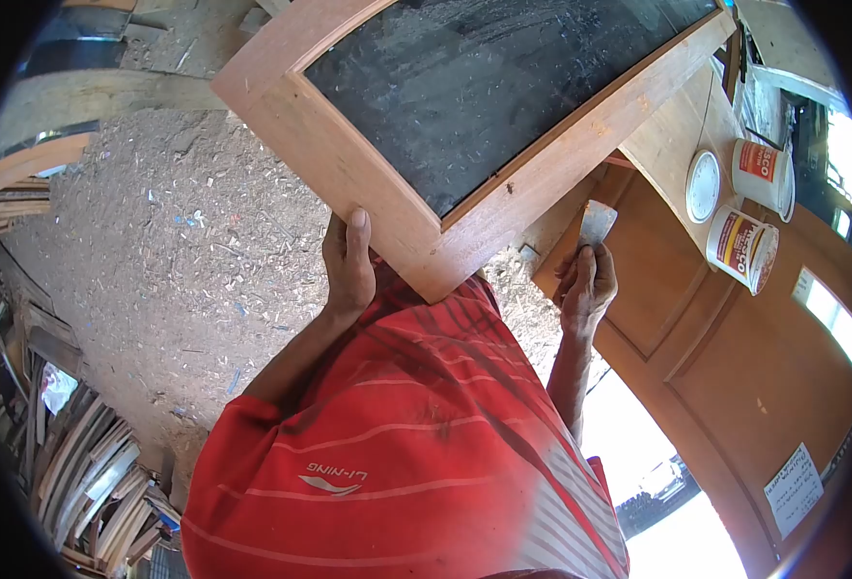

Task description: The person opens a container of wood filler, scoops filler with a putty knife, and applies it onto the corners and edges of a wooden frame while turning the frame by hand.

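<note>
A wooden frame (387,232) with a dark glossy panel (503,87) set in it slants across the top of the view, its near corner against the front of my red shirt. My left hand (351,265) grips the frame's left edge, thumb on top and the fingers hidden beneath. Off the frame's right side, my right hand (588,289) pinches a putty knife (597,222), its flat blade pointing up and away from me. The blade has whitish and orange smears and does not touch the frame. Small dark specks lie on the near rail.
Two white-and-red tubs (738,243) (762,172) and a round white lid (703,186) sit on a board at right. Below leans a large brown wooden panel (735,357) bearing a paper sheet (794,489). Stacked wood strips (107,492) lie lower left; shavings cover the ground (175,261).
</note>
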The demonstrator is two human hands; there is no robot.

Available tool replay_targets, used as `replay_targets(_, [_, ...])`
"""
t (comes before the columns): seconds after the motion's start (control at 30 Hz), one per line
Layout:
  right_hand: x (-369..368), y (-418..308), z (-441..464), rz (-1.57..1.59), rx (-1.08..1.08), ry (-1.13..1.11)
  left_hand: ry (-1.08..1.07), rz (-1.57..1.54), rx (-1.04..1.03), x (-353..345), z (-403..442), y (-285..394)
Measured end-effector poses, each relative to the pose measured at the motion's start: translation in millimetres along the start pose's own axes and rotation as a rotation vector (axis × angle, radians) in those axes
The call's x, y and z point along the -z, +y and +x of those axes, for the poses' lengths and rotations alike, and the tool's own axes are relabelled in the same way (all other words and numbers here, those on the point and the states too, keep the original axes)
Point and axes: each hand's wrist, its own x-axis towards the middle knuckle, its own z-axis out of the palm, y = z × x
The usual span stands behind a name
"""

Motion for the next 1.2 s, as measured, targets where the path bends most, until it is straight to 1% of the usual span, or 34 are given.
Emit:
replay_targets(0.1, [-6,-7,-6,-0.027,-0.020,0.072,-0.023,0.029,0.060,6,0,4])
replay_targets(0.2, [-8,-7,-11,-0.023,-0.022,0.089,-0.074,0.047,0.105,13,3,9])
replay_targets(0.27, [-10,-15,-12,-0.059,-0.075,0.099,-0.102,0.074,0.166,19,4,10])
replay_targets(0.33, [-11,-14,-13,-0.082,-0.123,0.099,-0.118,0.098,0.149,22,7,12])
replay_targets(0.43, [-21,-16,-13,-0.081,-0.171,0.157,-0.135,0.128,0.143,24,11,16])
replay_targets(0.53, [-24,-15,-13,-0.089,-0.125,0.164,-0.157,0.175,0.146,30,19,16])
replay_targets(0.67, [-31,-27,-8,-0.098,-0.169,0.150,-0.192,0.228,0.190,41,29,17])
replay_targets(0.7, [-34,-30,-4,-0.097,-0.170,0.134,-0.160,0.212,0.169,40,32,20])
replay_targets(0.73, [-38,-30,0,-0.089,-0.167,0.121,-0.131,0.199,0.140,33,36,24])
replay_targets(0.83, [-48,-15,13,-0.043,-0.047,0.130,-0.109,0.159,0.060,30,50,25])
replay_targets(0.9, [-52,-20,16,0.015,-0.093,0.130,-0.128,0.141,0.072,31,53,30])
replay_targets(0.97, [-54,-22,19,0.062,-0.118,0.110,-0.156,0.136,0.135,34,55,38])
replay_targets(1.0, [-59,-21,19,0.111,-0.102,0.151,-0.152,0.129,0.130,32,59,41])
replay_targets(1.07, [-62,-26,20,0.084,-0.103,0.130,-0.139,0.114,0.156,30,55,45])
replay_targets(1.1, [-59,-29,17,0.061,-0.117,0.119,-0.168,0.198,0.138,32,54,46])
replay_targets(1.13, [-56,-30,17,-0.034,-0.099,0.083,-0.197,0.280,0.123,37,56,46])
replay_targets(1.17, [-54,-24,16,-0.023,-0.091,0.068,-0.222,0.359,0.099,43,57,44])
replay_targets(1.2, [-53,-18,19,-0.005,-0.070,0.057,-0.211,0.369,0.123,46,57,40])
